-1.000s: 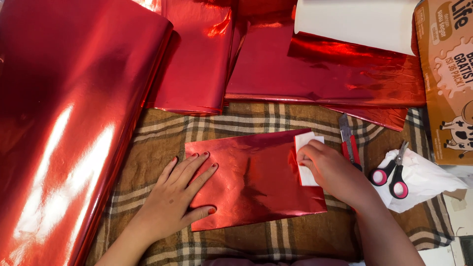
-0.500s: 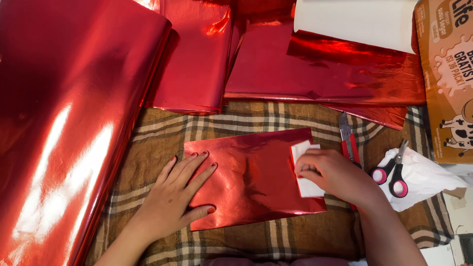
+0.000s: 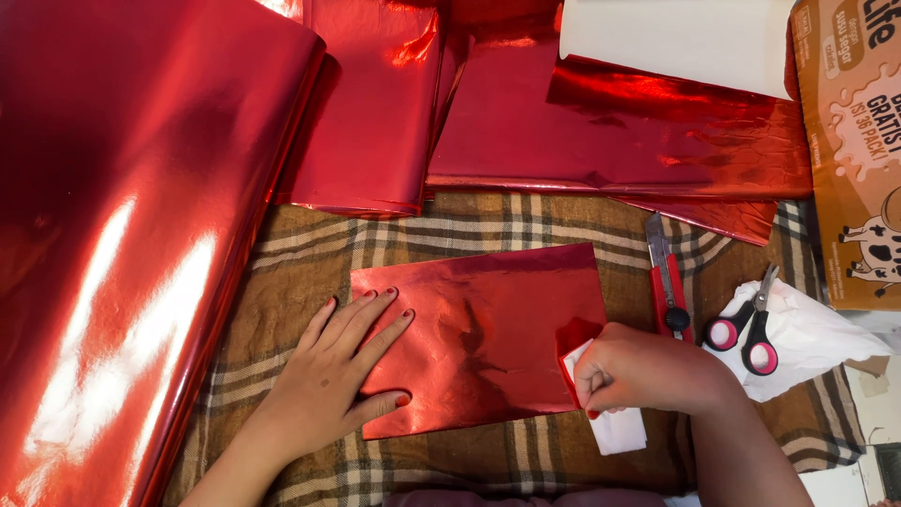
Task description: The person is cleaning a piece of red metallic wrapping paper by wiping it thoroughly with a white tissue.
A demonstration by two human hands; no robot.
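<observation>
So the main change from a second ago is on the right side of the small shiny red foil rectangle point(image 3: 479, 338) lying on the brown plaid cloth point(image 3: 300, 249). The right hand point(image 3: 648, 371) was up at the foil's upper right corner with a white paper piece point(image 3: 615, 427) showing above it; now it has slid down toward the lower right corner, and the foil edge there is curled up and over, wrapping onto the white paper. The right fingers point(image 3: 591, 380) are curled closed, pinching that folded red flap together with the paper. Looks to me like the fold along that edge is underway, not finished.

The left hand point(image 3: 343, 371) hasn't budged: flat, fingers spread, pressing down the left part of the foil rectangle, gripping nothing.

Right of the foil rectangle, the red utility knife point(image 3: 666, 282) and the pink-handled scissors point(image 3: 746, 329) on crumpled white tissue point(image 3: 817, 333) sit untouched, same as before.

Hard to make out: how far the white paper runs under the foil, since the right hand covers the join. The big red foil sheets point(image 3: 122, 235) above and left of the rectangle run out of frame, and the brown cardboard box point(image 3: 849, 141) is cut off at the edge, so is the white sheet point(image 3: 685, 38) at the top
</observation>
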